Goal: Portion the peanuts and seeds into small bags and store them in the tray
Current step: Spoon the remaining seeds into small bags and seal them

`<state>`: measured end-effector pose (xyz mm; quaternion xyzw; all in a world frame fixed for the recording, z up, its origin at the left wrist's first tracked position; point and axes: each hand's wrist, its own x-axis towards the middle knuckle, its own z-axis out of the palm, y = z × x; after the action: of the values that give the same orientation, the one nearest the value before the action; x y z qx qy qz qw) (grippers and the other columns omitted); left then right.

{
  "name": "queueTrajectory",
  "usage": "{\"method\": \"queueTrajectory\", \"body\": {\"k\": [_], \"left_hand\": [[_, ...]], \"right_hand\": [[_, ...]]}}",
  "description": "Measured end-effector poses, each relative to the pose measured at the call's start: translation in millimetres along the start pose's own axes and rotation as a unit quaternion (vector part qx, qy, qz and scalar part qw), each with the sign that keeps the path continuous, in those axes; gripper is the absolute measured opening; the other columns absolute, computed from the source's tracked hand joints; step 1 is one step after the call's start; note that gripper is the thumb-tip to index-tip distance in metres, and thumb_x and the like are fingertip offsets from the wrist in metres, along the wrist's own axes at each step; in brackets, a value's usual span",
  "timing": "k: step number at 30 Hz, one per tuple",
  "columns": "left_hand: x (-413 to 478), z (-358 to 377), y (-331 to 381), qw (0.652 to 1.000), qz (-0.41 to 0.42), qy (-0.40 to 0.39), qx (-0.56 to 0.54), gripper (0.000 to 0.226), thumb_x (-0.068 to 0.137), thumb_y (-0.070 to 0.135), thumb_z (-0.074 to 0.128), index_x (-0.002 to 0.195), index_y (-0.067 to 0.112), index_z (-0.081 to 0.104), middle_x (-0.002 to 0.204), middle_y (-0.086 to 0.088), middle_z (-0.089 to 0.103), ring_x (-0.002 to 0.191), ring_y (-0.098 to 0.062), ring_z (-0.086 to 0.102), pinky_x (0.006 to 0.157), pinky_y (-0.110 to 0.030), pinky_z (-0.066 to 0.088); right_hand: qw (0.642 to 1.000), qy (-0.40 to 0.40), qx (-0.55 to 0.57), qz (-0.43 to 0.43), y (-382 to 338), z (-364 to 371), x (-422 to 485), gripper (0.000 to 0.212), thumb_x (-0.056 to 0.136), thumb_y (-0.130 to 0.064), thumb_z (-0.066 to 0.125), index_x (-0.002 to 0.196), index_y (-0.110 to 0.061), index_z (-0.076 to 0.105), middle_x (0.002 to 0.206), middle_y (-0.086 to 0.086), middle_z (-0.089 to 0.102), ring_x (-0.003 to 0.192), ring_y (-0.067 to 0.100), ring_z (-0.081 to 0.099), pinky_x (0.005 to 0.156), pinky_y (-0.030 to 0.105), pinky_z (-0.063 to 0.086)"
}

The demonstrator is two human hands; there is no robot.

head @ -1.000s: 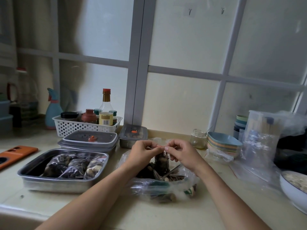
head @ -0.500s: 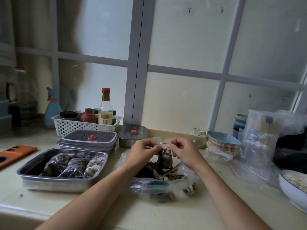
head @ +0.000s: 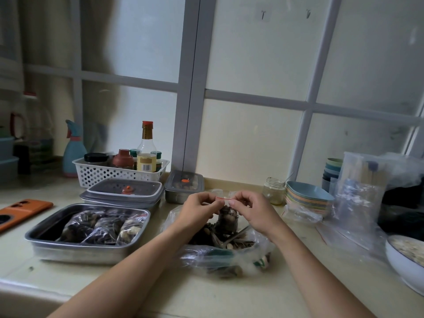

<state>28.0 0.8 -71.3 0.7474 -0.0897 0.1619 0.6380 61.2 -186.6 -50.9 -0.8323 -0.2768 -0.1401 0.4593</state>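
Observation:
A small clear zip bag filled with peanuts and seeds hangs upright above the large open plastic bag of peanuts and seeds on the counter. My left hand and my right hand pinch the small bag's red zip strip at its top, one at each end. A metal spoon lies in the large bag. To the left stands the metal tray with several filled small bags inside.
Behind the tray are stacked lidded containers, a smaller lidded tin and a white basket of bottles. An orange phone lies far left. At right are a glass jar, stacked plates, plastic bags and a white bowl.
Both hands have stayed at the small bag's top and the small bag has lifted slightly. The camera view has shifted a little.

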Motion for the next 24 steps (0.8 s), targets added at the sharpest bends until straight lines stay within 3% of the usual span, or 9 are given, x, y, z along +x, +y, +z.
{"method": "queueTrajectory", "body": {"k": [4, 10, 13, 20, 24], "left_hand": [[1, -1, -1, 1.0, -0.007, 0.013, -0.022, 0.011, 0.092, 0.017, 0.074, 0.089, 0.007, 0.074, 0.077, 0.001, 0.073, 0.071, -0.003, 0.068, 0.072, -0.024, 0.051], [1, -4, -1, 0.999, 0.002, 0.008, -0.035, 0.012, 0.089, 0.014, 0.077, 0.086, 0.003, 0.074, 0.077, -0.002, 0.074, 0.07, -0.002, 0.067, 0.065, -0.015, 0.048], [-2, -4, 1, 0.999, 0.012, 0.0, -0.044, 0.013, 0.088, 0.011, 0.078, 0.088, -0.002, 0.074, 0.08, -0.007, 0.075, 0.07, -0.004, 0.067, 0.066, -0.012, 0.048], [-4, -6, 3, 0.998, 0.032, -0.013, -0.057, 0.013, 0.084, 0.009, 0.081, 0.086, -0.002, 0.075, 0.088, -0.018, 0.076, 0.081, -0.018, 0.071, 0.086, -0.032, 0.058], [-4, -2, -1, 0.999, 0.038, -0.023, -0.006, 0.019, 0.084, 0.028, 0.076, 0.084, 0.009, 0.074, 0.088, -0.014, 0.075, 0.081, -0.015, 0.068, 0.092, -0.045, 0.055]], "right_hand": [[1.0, 0.008, -0.019, 0.003, 0, -1, 0, 0.013, 0.096, -0.027, 0.071, 0.084, -0.022, 0.073, 0.074, -0.004, 0.069, 0.068, 0.005, 0.058, 0.075, 0.038, 0.053], [1.0, -0.001, 0.002, 0.011, -5, 0, -3, 0.012, 0.095, -0.024, 0.07, 0.084, -0.018, 0.071, 0.076, -0.001, 0.067, 0.07, 0.006, 0.057, 0.075, 0.03, 0.049], [1.0, -0.016, 0.014, -0.001, -7, 0, -4, 0.01, 0.095, -0.023, 0.071, 0.086, -0.019, 0.072, 0.079, -0.008, 0.069, 0.075, 0.003, 0.06, 0.078, 0.024, 0.049], [0.999, -0.022, -0.019, -0.016, -9, 0, -6, 0.014, 0.097, -0.021, 0.069, 0.083, -0.019, 0.068, 0.07, -0.014, 0.063, 0.061, -0.001, 0.053, 0.064, 0.015, 0.043], [0.999, -0.017, -0.034, -0.029, -11, 4, -6, 0.014, 0.097, -0.02, 0.069, 0.083, -0.021, 0.067, 0.069, -0.015, 0.063, 0.062, -0.001, 0.056, 0.064, 0.012, 0.044]]}}
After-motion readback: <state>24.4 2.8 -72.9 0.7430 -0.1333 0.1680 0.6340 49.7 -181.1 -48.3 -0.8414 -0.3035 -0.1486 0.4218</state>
